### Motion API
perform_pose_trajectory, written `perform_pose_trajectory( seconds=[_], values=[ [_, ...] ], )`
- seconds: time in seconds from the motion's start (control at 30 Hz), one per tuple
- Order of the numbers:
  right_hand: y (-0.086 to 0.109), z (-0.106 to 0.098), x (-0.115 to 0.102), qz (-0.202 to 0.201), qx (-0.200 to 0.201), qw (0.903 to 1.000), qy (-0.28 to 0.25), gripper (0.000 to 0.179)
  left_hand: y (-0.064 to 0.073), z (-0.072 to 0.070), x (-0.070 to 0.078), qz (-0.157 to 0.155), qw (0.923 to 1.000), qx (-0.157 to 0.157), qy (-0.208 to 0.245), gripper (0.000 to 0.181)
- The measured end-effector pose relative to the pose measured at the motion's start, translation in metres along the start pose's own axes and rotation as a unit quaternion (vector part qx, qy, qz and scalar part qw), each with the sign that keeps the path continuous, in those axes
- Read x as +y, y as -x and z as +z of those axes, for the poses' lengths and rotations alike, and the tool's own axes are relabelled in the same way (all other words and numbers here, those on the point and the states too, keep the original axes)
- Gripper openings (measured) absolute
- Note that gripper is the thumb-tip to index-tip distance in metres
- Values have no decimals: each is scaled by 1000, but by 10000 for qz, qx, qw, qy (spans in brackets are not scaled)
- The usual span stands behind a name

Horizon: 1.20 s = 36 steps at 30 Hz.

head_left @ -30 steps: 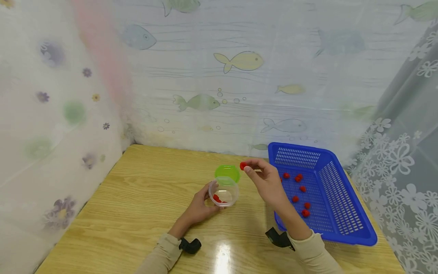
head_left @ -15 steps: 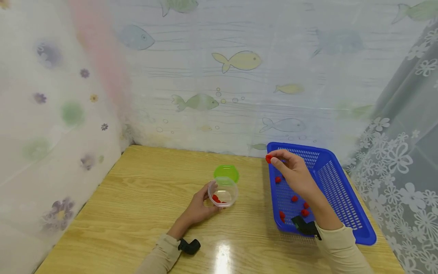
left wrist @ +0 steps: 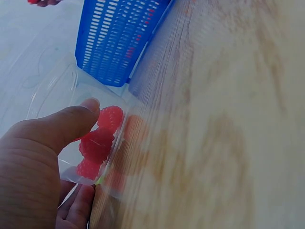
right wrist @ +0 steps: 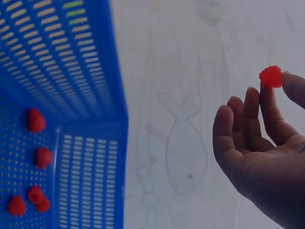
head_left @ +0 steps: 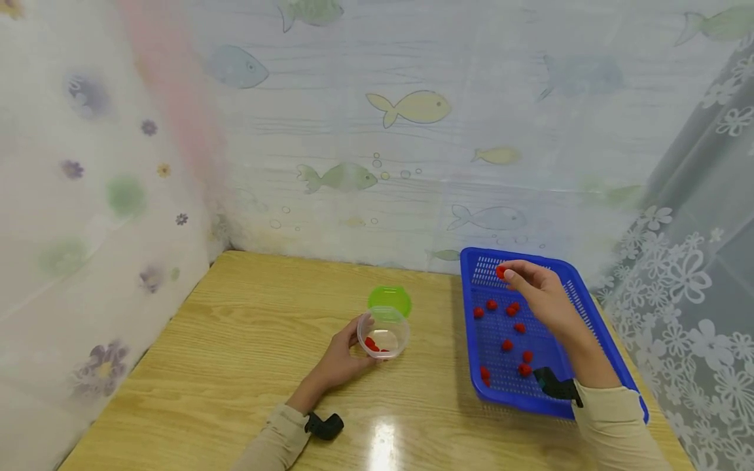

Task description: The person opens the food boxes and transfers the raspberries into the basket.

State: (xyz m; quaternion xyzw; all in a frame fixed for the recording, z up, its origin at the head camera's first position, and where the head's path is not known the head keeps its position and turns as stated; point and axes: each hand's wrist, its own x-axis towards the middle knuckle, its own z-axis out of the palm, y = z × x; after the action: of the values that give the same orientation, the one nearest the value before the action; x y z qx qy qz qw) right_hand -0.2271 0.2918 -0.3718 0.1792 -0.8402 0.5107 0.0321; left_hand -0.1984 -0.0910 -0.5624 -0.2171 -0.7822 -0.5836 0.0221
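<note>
Since a second ago, the right hand (head_left: 544, 294) has moved from near the clear cup (head_left: 385, 335) to up above the blue basket (head_left: 518, 400). It pinches one red berry (head_left: 501, 271). Left of the basket, the left hand (head_left: 341, 356) holds the cup by its side. Some pinkish berries (left wrist: 96, 145) sit in the cup. More red berries (head_left: 507, 345) lie inside the basket. One green lid (head_left: 390, 298) is left of the basket too, just behind the cup.
</note>
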Motion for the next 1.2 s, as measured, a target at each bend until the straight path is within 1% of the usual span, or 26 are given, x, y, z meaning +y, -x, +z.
perform_pose_trajectory(
  seconds=[0.17,0.27,0.37,0.53,0.67,0.77,0.87,0.97,1.1,1.2],
  values=[
    [-1,-11,12,103,-8,9999,131,42,2,0,0,-24,10000,75,30,90],
    [-2,-16,19,121,15,9999,84,42,3,0,1,-86,9999,88,53,91],
    [-3,-23,28,91,60,9999,-73,39,3,0,1,-134,9999,91,58,91],
    [-5,-31,43,122,75,9995,-288,39,2,1,1,-104,9999,65,65,91],
    [-5,-36,54,198,111,9989,-416,37,2,1,-1,-28,9999,39,117,90],
    [-6,-39,63,275,168,9976,-607,35,2,1,-2,49,9999,41,152,90],
    [-7,-42,71,300,210,9968,-706,34,3,1,-2,53,9999,44,143,90],
    [-8,-45,75,350,259,9968,-676,31,3,1,-1,8,9999,46,106,90],
    [-10,-47,78,493,400,9948,-791,26,3,1,2,-93,9999,49,42,90],
    [-10,-48,81,476,449,9921,-1071,25,2,0,3,-158,9999,62,17,91]
  ],
)
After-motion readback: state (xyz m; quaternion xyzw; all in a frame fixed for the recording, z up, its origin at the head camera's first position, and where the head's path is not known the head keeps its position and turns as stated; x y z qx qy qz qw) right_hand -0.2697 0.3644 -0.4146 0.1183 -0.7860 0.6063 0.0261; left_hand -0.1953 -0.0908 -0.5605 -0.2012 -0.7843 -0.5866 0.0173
